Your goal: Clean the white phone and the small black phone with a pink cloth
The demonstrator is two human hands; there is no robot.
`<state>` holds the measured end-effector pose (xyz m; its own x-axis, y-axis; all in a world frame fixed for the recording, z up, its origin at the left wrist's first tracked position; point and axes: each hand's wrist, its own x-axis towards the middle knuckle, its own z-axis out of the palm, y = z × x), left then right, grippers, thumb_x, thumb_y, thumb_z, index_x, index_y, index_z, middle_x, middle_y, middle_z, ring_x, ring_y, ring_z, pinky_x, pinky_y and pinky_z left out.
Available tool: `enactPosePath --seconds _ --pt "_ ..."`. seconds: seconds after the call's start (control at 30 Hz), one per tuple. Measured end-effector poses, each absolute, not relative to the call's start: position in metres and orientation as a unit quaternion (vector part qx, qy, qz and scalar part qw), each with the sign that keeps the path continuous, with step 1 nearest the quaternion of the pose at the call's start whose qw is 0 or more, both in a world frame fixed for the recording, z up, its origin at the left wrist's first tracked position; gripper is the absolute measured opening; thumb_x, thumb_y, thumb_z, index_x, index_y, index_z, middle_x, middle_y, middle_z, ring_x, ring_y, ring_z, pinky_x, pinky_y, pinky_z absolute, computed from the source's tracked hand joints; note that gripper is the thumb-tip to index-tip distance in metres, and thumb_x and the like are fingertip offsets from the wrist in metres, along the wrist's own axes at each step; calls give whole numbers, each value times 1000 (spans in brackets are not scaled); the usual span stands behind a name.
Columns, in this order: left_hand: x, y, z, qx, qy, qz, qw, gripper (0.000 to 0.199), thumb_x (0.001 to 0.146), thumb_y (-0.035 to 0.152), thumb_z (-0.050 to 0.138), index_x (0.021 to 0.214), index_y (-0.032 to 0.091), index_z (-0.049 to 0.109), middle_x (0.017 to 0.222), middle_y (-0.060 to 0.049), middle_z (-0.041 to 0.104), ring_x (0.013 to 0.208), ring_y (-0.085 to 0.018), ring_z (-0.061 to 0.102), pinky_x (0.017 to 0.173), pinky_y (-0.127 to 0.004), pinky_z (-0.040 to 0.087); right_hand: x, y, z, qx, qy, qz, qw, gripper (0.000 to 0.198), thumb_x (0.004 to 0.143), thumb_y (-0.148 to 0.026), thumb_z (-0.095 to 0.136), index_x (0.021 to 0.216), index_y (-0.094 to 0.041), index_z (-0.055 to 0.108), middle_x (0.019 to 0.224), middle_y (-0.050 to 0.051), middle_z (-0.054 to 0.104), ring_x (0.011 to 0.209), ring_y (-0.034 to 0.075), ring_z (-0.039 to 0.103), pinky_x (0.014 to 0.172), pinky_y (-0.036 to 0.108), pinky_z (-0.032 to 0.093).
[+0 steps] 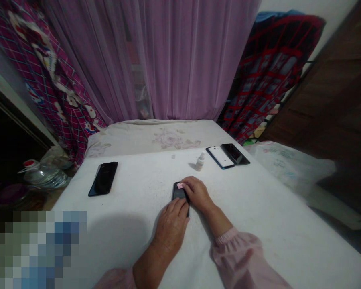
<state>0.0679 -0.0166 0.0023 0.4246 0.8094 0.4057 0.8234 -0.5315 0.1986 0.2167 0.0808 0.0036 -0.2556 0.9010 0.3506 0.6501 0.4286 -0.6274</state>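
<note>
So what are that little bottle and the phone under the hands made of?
The little bottle is probably plastic, as its body looks whitish and cloudy. The phone looks like smooth glass or plastic; its flat greyish face leaves either possible.

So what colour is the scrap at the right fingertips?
Light pink; the scrap shows best in the head view.

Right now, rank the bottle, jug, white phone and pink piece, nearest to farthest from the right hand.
1. Pink piece: at the right hand.
2. Bottle: just beyond.
3. White phone: beyond, rightward.
4. Jug: far left.
</note>
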Motion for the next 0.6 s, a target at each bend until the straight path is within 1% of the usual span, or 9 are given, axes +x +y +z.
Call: enactPosePath --seconds 0.13,0.23,0.3,0.37,0.47,0.53,0.6 --pt "68 -17 2 -842 -486 -234 15 31 92 15 53 123 17 58 126 -11 65 117 -28 60 98 -47 52 216 82 4 -515 -765 181 341 21 90 -18 50 93 -22 71 94 6 72 89 21 63 83 34 47" --pt "68 -17 3 -845 -484 -229 12 32 92 15 55 123 16 57 126 -12 65 117 -28 60 98 -46 53 220 80 8 -502 -771 205 334 20 89 -18 52 93 -22 71 93 6 72 89 20 64 84 34 48" --pt "67 -16 4 -847 -480 -228 12 32 92 15 55 124 16 57 127 -12 65 117 -27 60 98 -46 53 226 79 13 -473 -780 239 333 20 88 -17 53 91 -22 72 97 6 73 93 21 65 88 36 48" --pt "66 -16 4 -847 -480 -229 12 33 92 15 55 125 17 57 127 -12 65 118 -27 60 98 -45 53 233 77 17 -434 -790 281 329 18 87 -18 55 88 -22 73 105 6 73 103 22 65 94 38 46" --pt "64 -15 6 -846 -480 -230 8 33 92 15 55 124 18 57 127 -12 65 118 -27 60 98 -44 53 241 75 22 -394 -799 327 316 14 86 -23 61 84 -23 75 111 8 72 117 25 60 100 41 44" --pt "64 -15 6 -847 -479 -229 7 33 91 15 55 124 18 57 127 -12 64 118 -27 60 98 -44 53 242 74 23 -392 -798 332 313 13 86 -25 63 84 -23 75 111 8 72 119 25 60 100 41 44" --pt "64 -14 6 -847 -480 -229 10 33 91 15 55 124 18 57 127 -12 65 117 -27 61 98 -45 53 240 75 21 -404 -797 317 318 14 86 -24 62 85 -23 75 111 8 72 115 25 62 100 41 44"
